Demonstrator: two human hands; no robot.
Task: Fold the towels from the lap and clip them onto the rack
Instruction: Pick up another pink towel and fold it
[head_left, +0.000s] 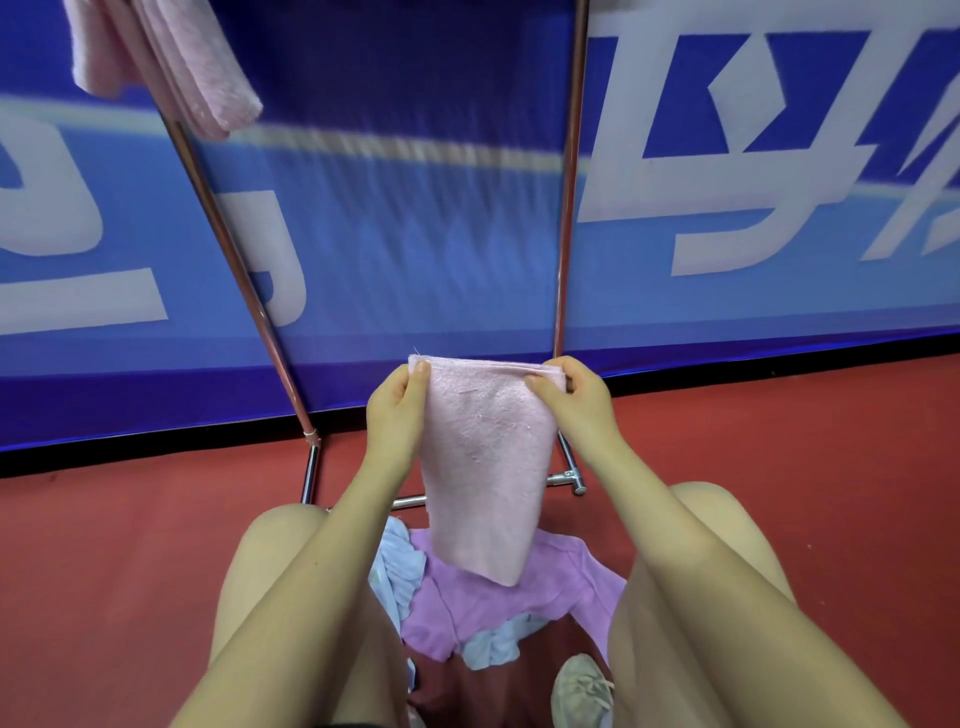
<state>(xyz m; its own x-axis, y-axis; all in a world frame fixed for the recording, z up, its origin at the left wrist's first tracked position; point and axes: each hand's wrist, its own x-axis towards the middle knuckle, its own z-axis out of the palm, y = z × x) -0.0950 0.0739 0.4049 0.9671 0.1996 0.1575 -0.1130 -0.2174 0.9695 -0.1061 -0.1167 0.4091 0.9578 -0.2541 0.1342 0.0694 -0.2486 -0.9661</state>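
Observation:
A folded pale pink towel (485, 462) hangs in front of me, held up by its top edge. My left hand (397, 410) pinches the top left corner and my right hand (574, 402) pinches the top right corner. Below it, on my lap, lie a purple towel (498, 603) and a light blue towel (397, 566), both crumpled. The metal rack (234, 260) stands just beyond my knees, with two slanting poles and a low crossbar. Another pink towel (171, 62) hangs on the rack at the top left. No clip is visible.
A blue banner with white lettering (753, 156) stands behind the rack. The floor (779, 441) is red. My knees flank the lap pile, and a pale shoe (582, 691) shows at the bottom right.

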